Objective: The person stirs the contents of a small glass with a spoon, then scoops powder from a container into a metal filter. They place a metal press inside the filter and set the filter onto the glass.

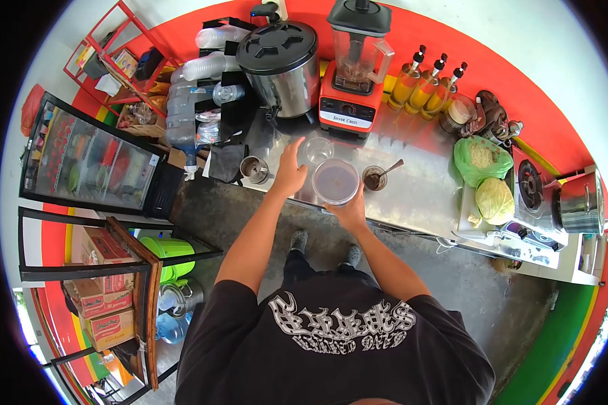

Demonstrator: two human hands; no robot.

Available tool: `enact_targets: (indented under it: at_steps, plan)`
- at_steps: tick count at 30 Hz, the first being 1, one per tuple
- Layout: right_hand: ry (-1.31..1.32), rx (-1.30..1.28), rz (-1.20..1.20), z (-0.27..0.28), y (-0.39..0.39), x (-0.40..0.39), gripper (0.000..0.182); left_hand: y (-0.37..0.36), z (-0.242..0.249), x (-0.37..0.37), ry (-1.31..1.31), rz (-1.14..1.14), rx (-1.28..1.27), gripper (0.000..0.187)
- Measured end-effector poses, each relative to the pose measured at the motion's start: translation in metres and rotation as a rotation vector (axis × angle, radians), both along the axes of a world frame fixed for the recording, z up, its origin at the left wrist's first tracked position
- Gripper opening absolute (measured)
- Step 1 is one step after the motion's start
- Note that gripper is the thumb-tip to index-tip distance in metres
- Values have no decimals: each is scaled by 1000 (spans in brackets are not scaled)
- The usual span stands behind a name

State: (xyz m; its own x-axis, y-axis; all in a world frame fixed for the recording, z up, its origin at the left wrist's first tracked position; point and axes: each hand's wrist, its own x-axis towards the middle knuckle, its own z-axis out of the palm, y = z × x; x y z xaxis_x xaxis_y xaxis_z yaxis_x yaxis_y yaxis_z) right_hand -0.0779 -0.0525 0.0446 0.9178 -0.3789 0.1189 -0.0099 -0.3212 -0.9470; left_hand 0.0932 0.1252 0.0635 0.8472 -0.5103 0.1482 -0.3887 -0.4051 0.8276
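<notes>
My right hand (pixel 348 210) is wrapped round a round container (pixel 336 181) with a pale rim and brownish-grey contents, held at the front of the steel counter. My left hand (pixel 290 173) holds nothing; its fingers stretch forward just left of a clear cup (pixel 318 150). Further left, a metal cup (pixel 254 169) stands at the counter edge with some dark residue inside. To the right of the container is a small glass (pixel 374 179) of dark brown stuff, with a spoon (pixel 392 167) leaning out of it.
Behind my hands stand a steel urn (pixel 279 74) and a red blender (pixel 348 101). Oil bottles (pixel 422 91) line the back right, near a cabbage (pixel 495 201) and a gas stove (pixel 530 192). Stacked plastic cups (pixel 209 67) and a glass-door fridge (pixel 91 155) are left.
</notes>
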Motion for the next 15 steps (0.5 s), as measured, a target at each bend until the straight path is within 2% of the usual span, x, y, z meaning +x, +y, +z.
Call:
enact_targets:
  at_steps: [2, 4, 7, 8, 10, 15]
  plan:
    - [67, -15, -20, 0, 0, -1, 111, -1, 20, 3, 92, -44, 48, 93]
    - [91, -5, -26, 4, 1, -2, 111, -8, 41, 2, 9, -120, 296, 108]
    - [108, 16, -38, 7, 3, -3, 111, -17, 59, 16, -35, -246, 342, 118]
    - [99, 23, -39, 8, 3, -2, 111, -20, 55, 25, -35, -255, 333, 118]
    - [113, 27, -47, 5, 3, -1, 110, -27, 48, 43, -43, -453, 375, 116]
    - [189, 79, -127, 8, 11, 0, 108, -37, 50, 58, -41, -476, 403, 106]
